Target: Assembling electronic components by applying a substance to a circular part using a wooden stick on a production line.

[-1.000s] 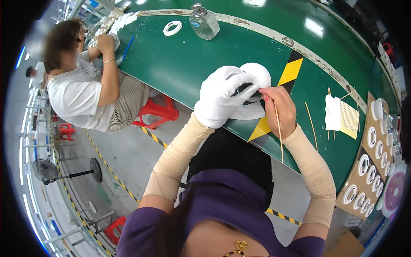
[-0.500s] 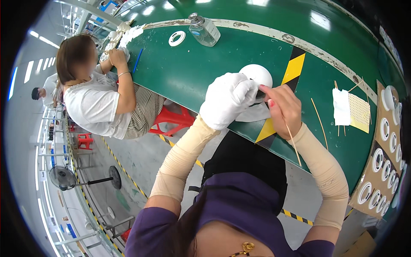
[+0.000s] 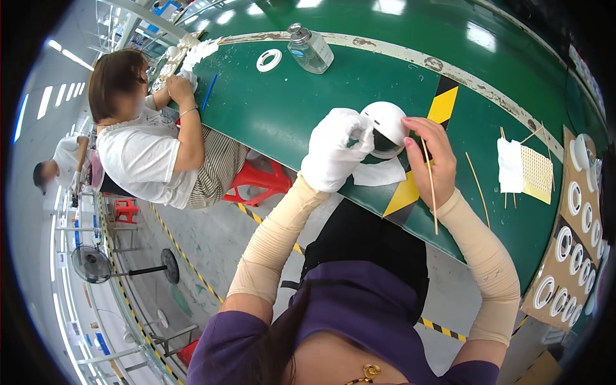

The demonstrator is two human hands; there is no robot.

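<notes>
A round white housing with a glossy black face (image 3: 389,119) sits on the green table in front of me, tilted so part of the black face shows. My left hand (image 3: 337,149), in a white glove, has its fingers curled into a loop against the housing's left side. Whether the fingertips pinch anything small is hidden. My right hand (image 3: 434,151) is bare, its fingertips at the housing's right side. It holds a thin wooden stick (image 3: 431,183) that points down toward me. Under the housing lies a white cloth (image 3: 378,173).
On the right lie a loose stick (image 3: 478,189), a white cloth pad (image 3: 511,165), a yellow perforated sheet (image 3: 539,170) and cardboard with white rings (image 3: 564,241). A clear pump bottle (image 3: 311,50) and a white ring (image 3: 269,60) stand farther back. A co-worker (image 3: 144,131) sits at left.
The housing has turned, showing more of its black face. My right hand has drawn slightly right, and its stick hangs more upright. My left fingers have shifted slightly left. A background person has moved.
</notes>
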